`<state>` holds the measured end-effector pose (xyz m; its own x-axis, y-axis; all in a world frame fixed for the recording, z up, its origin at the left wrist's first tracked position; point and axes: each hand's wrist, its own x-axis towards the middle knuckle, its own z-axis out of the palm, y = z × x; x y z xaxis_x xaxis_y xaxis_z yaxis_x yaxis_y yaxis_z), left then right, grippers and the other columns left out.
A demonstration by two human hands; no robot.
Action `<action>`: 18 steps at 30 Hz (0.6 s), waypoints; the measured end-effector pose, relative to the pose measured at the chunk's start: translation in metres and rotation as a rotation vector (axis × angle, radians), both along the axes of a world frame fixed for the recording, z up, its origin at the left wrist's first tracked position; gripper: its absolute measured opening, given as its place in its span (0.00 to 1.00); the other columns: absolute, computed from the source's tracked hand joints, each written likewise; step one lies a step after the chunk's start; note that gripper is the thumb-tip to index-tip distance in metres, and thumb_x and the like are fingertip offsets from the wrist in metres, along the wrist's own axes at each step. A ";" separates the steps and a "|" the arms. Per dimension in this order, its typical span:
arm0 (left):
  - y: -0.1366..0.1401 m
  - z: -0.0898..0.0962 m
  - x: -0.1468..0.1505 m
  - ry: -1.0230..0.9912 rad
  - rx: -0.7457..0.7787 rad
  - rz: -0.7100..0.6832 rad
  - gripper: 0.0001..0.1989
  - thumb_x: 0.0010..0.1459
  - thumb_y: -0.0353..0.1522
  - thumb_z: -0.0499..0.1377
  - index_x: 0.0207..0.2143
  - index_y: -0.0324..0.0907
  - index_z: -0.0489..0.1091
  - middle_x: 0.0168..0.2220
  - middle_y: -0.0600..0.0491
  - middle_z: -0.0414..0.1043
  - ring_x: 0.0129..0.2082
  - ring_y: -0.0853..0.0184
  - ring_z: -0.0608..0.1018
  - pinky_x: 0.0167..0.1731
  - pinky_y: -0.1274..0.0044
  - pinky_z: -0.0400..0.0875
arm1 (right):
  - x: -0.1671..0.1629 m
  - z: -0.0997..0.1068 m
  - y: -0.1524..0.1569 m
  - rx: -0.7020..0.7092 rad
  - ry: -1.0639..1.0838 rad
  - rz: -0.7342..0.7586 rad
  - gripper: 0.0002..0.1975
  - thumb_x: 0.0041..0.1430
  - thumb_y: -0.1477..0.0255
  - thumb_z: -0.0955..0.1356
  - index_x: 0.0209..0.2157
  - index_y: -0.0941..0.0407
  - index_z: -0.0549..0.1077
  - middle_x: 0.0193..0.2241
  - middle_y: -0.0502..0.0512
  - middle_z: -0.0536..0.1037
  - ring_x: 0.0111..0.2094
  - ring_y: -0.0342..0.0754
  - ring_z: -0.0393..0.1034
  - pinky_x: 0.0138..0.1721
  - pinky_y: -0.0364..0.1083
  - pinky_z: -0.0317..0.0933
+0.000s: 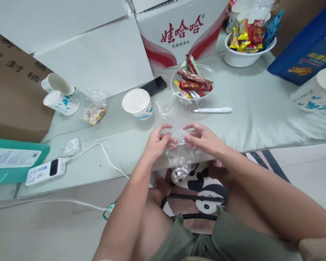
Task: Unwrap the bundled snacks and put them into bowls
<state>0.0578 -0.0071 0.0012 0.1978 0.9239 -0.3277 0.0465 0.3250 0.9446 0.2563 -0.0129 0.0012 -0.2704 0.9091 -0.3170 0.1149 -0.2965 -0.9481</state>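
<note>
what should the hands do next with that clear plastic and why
I'd probably raise the crumpled lower end of the clear plastic onto the pale green cloth. The left hand and right hand are on either side of its upper part, while that lower end appears past the cloth's front edge, so it could snag or slip.

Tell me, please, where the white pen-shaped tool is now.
In the head view, the white tool lies right of centre, between the clear bowl and the right hand.
</note>
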 end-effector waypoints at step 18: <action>0.006 -0.004 -0.011 -0.121 0.157 0.180 0.13 0.44 0.38 0.69 0.26 0.40 0.71 0.26 0.55 0.72 0.27 0.72 0.75 0.29 0.80 0.72 | 0.013 -0.017 0.010 0.107 0.176 -0.294 0.06 0.44 0.70 0.67 0.25 0.54 0.76 0.49 0.57 0.76 0.43 0.52 0.72 0.41 0.51 0.66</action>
